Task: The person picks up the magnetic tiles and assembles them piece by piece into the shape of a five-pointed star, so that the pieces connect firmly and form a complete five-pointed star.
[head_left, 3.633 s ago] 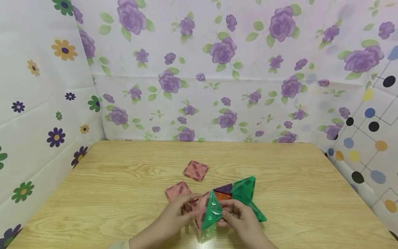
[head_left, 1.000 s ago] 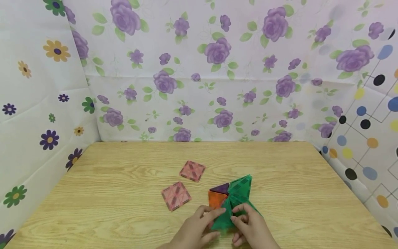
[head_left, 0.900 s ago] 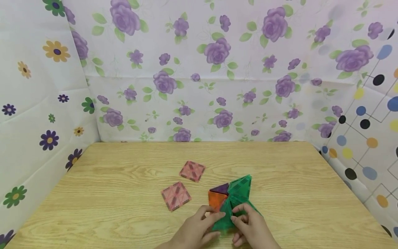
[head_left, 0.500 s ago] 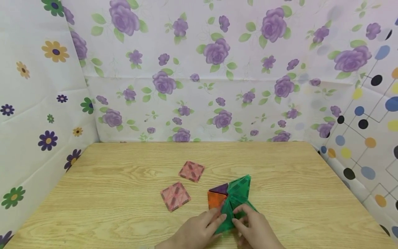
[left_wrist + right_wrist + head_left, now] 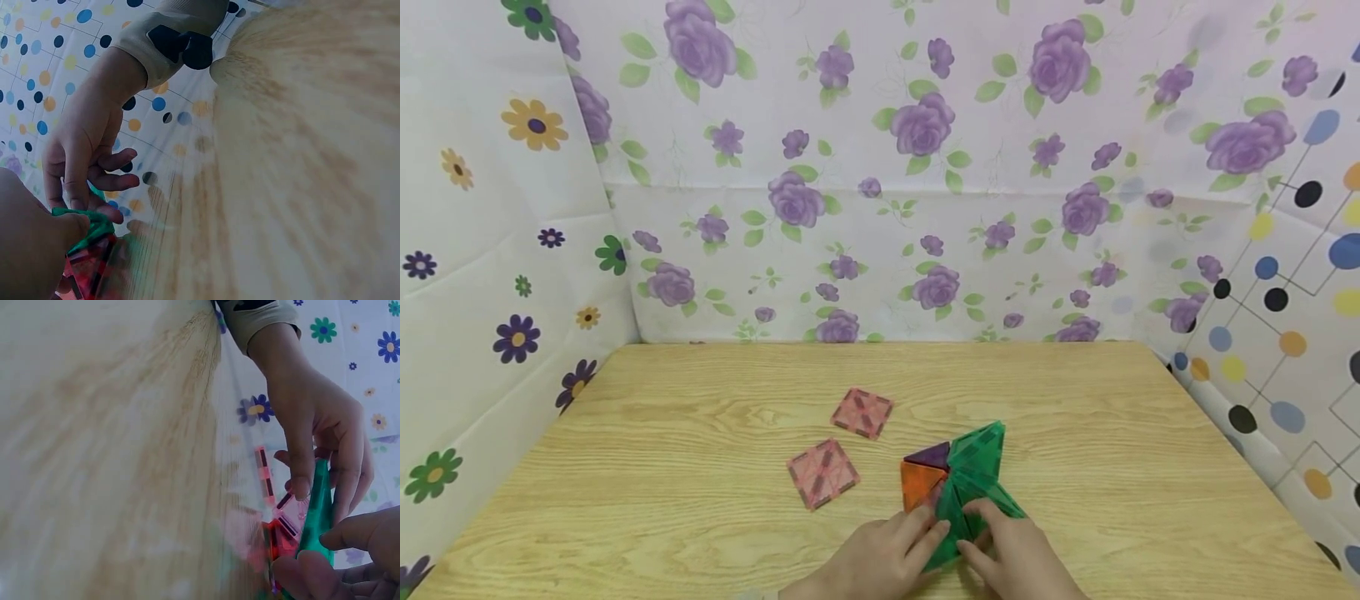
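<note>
A cluster of translucent magnetic tiles stands on the table, with an orange tile (image 5: 921, 483), a purple triangle (image 5: 929, 456) and several green triangular tiles (image 5: 981, 454) pointing outward. My left hand (image 5: 880, 557) grips the near-side green triangular tile (image 5: 947, 550), thumb on one side and fingers on the other in the right wrist view. My right hand (image 5: 1026, 554) pinches that tile near its right edge between thumb and index finger. Reddish-pink tile sides (image 5: 87, 269) show beneath the green in the left wrist view. The fingers hide part of the cluster's near side.
Two pink square tiles lie flat left of the cluster, one nearer (image 5: 823, 473) and one farther back (image 5: 862, 413). The wooden table (image 5: 700, 417) ends at a floral cloth (image 5: 880, 250) behind, with patterned cloths on both sides.
Earlier, my hands held a green triangle and a pink square left of the cluster's near side. The green triangle has since moved right, against the cluster. In the last second, both hands shifted slightly.
</note>
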`<state>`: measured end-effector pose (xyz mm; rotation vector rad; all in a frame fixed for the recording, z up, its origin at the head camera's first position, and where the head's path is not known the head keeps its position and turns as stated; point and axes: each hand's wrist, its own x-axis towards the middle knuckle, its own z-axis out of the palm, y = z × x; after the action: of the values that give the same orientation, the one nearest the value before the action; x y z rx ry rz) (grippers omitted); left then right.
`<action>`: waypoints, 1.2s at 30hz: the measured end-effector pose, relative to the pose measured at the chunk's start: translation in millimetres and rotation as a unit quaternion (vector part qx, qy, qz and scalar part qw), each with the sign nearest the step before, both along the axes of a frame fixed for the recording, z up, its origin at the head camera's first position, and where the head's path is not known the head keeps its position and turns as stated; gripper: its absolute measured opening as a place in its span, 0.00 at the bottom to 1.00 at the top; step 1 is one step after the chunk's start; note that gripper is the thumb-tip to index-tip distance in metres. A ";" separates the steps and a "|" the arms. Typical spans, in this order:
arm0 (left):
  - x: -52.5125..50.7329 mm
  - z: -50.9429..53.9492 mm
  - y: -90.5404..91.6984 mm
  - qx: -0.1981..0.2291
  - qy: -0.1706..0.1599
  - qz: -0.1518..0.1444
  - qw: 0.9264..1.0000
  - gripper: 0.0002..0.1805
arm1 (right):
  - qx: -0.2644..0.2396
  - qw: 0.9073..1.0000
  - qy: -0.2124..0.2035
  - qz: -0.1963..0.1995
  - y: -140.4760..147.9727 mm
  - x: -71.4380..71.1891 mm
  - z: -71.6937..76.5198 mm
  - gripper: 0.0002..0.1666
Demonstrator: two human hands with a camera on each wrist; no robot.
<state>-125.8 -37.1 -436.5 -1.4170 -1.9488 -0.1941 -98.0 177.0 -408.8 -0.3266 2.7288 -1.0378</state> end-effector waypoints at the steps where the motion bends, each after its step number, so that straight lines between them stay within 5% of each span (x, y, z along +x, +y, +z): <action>1: 0.3 0.3 0.0 -0.003 0.000 0.000 1.000 0.13 | 0.007 1.000 0.007 0.001 -0.5 0.3 0.0 0.25; 12: -1.2 -2.1 -0.7 -0.004 0.011 0.024 1.000 0.30 | 0.006 1.000 0.019 0.011 -2.8 2.7 3.1 0.23; 18: -4.2 -1.3 -6.3 0.004 -0.029 0.019 0.999 0.40 | 0.000 0.999 0.025 0.025 -1.2 1.8 4.6 0.23; 25: -8.0 5.5 -10.6 -0.006 -0.110 -0.012 0.994 0.34 | -0.005 0.997 0.054 0.049 3.1 -1.3 9.4 0.25; 36: -11.6 10.5 -10.6 -0.026 -0.115 -0.028 0.993 0.27 | -0.007 0.997 0.057 0.054 4.2 -5.2 13.2 0.24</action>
<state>-137.4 -47.7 -426.0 -1.5407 -2.1132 -0.3486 -103.2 181.3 -395.6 -0.5455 2.7679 -1.0397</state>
